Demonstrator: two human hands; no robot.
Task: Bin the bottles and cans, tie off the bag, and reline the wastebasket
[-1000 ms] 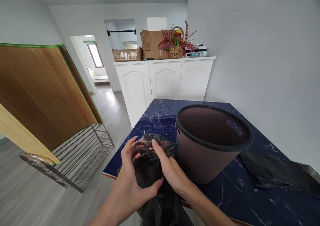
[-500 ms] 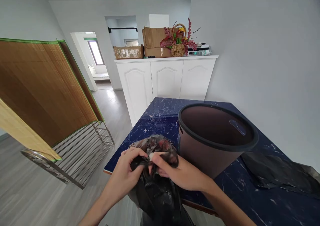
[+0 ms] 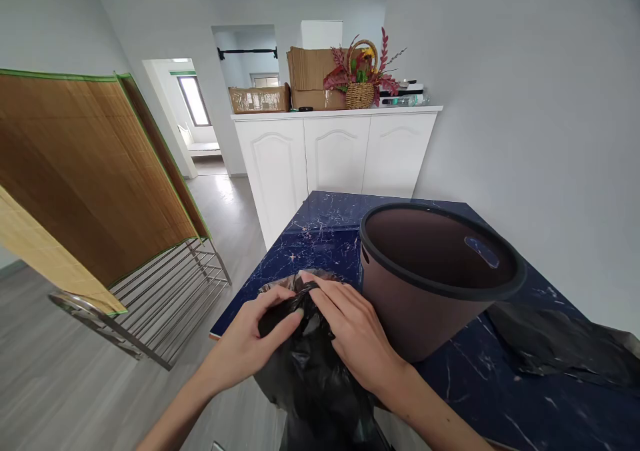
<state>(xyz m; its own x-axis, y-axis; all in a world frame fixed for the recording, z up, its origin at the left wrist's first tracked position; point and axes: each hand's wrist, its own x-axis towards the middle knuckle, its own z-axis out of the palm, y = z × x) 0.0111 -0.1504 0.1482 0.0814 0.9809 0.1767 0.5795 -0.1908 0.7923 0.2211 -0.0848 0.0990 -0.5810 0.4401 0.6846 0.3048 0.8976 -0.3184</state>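
Observation:
A thin black plastic garbage bag hangs over the near edge of the blue table, its upper part bunched on the tabletop. My left hand pinches the gathered plastic between thumb and fingers. Across from it, my right hand lies over the bag with its fingers curled onto the same bunched part; its fingertips are partly hidden in the folds. Just right of that hand stands a brown trash can, upright, with a dark rim and an oval handle hole in its wall.
The trash can stands on the blue marbled table. Another black plastic bag lies flat at right. Behind is a white cabinet with cardboard boxes and a flower basket. A metal rack with bamboo mats stands left.
My right hand has turned over, from thumb-side showing to its back showing, and now presses on the gathered plastic. My left hand keeps its pinch. The view has shifted slightly.

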